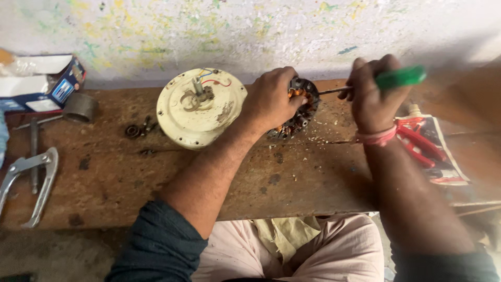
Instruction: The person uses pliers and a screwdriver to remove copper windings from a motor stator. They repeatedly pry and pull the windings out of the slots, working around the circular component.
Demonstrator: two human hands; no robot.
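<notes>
While the stator (298, 112) is lying flat near the far edge of the wooden bench (292, 177), I am working on it with both hands.

I am pressing my left hand (271, 99) down over the stator's near-left side, fingers curled shut on its rim, so only its right arc of copper windings is showing. My right hand (371, 96) is fisted tight around a green-handled screwdriver (383, 81), whose thin shaft is running left and meeting the stator's top right edge. The cream motor cover (201, 107) is sitting just beside my left wrist, crowding that side. Open bench is lying toward me; red-handled pliers (417, 143) on a printed sheet are resting under my right forearm, and a steel puller (28, 180) is lying well apart at far left.
</notes>
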